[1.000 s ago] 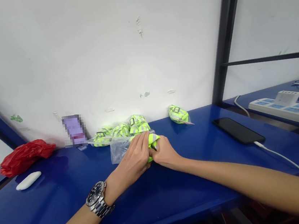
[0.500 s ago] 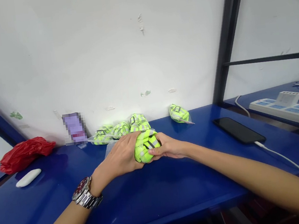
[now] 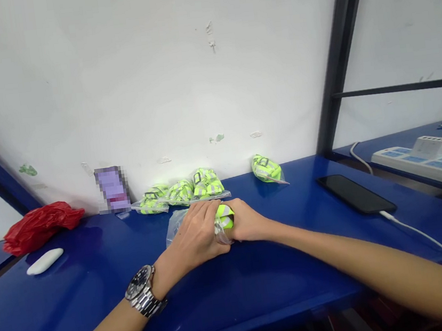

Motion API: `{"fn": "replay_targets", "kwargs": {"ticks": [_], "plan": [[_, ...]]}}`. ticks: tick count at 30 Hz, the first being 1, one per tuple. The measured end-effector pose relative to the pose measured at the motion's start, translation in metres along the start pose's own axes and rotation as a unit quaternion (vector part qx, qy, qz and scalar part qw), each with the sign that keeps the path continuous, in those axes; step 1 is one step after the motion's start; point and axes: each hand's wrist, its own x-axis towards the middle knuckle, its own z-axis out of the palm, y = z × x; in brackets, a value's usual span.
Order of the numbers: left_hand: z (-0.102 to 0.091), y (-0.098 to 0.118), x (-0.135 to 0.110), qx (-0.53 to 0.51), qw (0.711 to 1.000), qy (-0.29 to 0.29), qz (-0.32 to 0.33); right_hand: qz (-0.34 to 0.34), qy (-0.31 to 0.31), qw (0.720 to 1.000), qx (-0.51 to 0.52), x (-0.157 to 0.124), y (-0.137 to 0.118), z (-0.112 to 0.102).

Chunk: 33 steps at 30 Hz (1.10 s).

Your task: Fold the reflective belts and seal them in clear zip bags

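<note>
My left hand [image 3: 198, 235] and my right hand [image 3: 246, 221] meet at the middle of the blue table [image 3: 260, 284], both closed round a rolled neon-yellow reflective strap [image 3: 224, 217]. A clear plastic bag [image 3: 174, 226] lies under and beside my left hand, its mouth at the roll. Only a small part of the roll shows between my fingers. I wear a metal watch [image 3: 143, 296] on my left wrist.
Several bagged neon straps [image 3: 182, 192] lie against the white wall, one more [image 3: 265, 168] to the right. A red plastic bag [image 3: 41, 225] and a white oval case [image 3: 44, 261] sit at the left. A black phone [image 3: 355, 193] with a white cable [image 3: 423, 237] lies right, near a power strip [image 3: 425, 159].
Half a second ago the roll was lifted and mostly visible between my hands; now both hands have lowered it to the table and closed over it at the clear bag.
</note>
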Motion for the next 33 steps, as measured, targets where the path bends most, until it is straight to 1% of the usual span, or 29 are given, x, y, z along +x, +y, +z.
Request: {"fn": "replay_targets", "kwargs": {"ticks": [1, 2, 3, 4, 5, 6, 7, 9, 11, 14, 16, 17, 19, 21, 23, 25, 26, 28, 31, 33], "plan": [[0.000, -0.002, -0.001, 0.000, 1.000, 0.002, 0.002, 0.010, -0.036, 0.998, 0.046, 0.001, -0.003, -0.006], [0.000, -0.004, -0.002, -0.001, 1.000, 0.005, 0.005, 0.036, -0.088, 0.989, 0.112, 0.001, -0.005, -0.011], [0.000, -0.007, -0.003, -0.003, 1.000, 0.008, 0.009, 0.068, -0.125, 0.973, 0.179, 0.002, -0.007, -0.017], [0.000, -0.009, -0.004, -0.006, 1.000, 0.010, 0.014, 0.096, -0.144, 0.956, 0.237, 0.002, -0.007, -0.021], [0.000, -0.011, -0.006, -0.011, 1.000, 0.011, 0.018, 0.119, -0.149, 0.942, 0.278, 0.002, -0.007, -0.024], [0.000, -0.012, -0.007, -0.014, 1.000, 0.011, 0.021, 0.132, -0.144, 0.934, 0.299, 0.002, -0.005, -0.025], [0.000, -0.013, -0.008, -0.014, 1.000, 0.013, 0.025, 0.136, -0.134, 0.934, 0.303, 0.002, -0.003, -0.024], [-0.001, -0.011, -0.008, -0.008, 0.999, 0.014, 0.034, 0.128, -0.109, 0.946, 0.277, 0.002, 0.002, -0.020], [-0.001, -0.007, -0.007, -0.002, 0.999, 0.012, 0.039, 0.106, -0.068, 0.962, 0.240, 0.001, 0.007, -0.012], [-0.002, 0.002, -0.003, 0.001, 0.999, 0.007, 0.043, 0.086, 0.014, 0.982, 0.169, 0.001, 0.010, -0.001], [-0.001, 0.008, 0.000, 0.001, 0.999, 0.008, 0.050, 0.086, 0.086, 0.990, 0.076, 0.002, 0.008, 0.005], [-0.001, 0.011, 0.001, 0.000, 0.999, 0.008, 0.052, 0.082, 0.123, 0.989, 0.015, 0.003, 0.006, 0.006], [-0.001, 0.015, 0.004, -0.005, 0.999, 0.009, 0.049, 0.058, 0.179, 0.977, -0.101, 0.005, 0.000, 0.008], [-0.002, 0.016, 0.006, -0.010, 0.999, 0.022, 0.039, 0.029, 0.205, 0.965, -0.161, 0.007, -0.006, 0.008], [-0.005, 0.013, 0.006, -0.010, 0.998, 0.049, 0.030, 0.005, 0.196, 0.967, -0.163, 0.008, -0.011, 0.006], [-0.007, 0.007, 0.006, -0.010, 0.997, 0.074, 0.006, -0.018, 0.159, 0.978, -0.137, 0.007, -0.016, 0.000], [-0.008, 0.005, 0.006, -0.016, 0.996, 0.085, -0.018, -0.034, 0.135, 0.983, -0.122, 0.006, -0.018, -0.004], [-0.012, 0.000, 0.007, -0.042, 0.990, 0.102, -0.090, -0.081, 0.085, 0.987, -0.109, 0.003, -0.024, -0.013], [-0.019, -0.003, 0.008, -0.105, 0.970, 0.106, -0.191, -0.170, 0.024, 0.971, -0.164, 0.000, -0.033, -0.027], [-0.026, -0.004, 0.010, -0.155, 0.960, 0.090, -0.215, -0.200, 0.005, 0.960, -0.195, -0.001, -0.037, -0.035]]}}
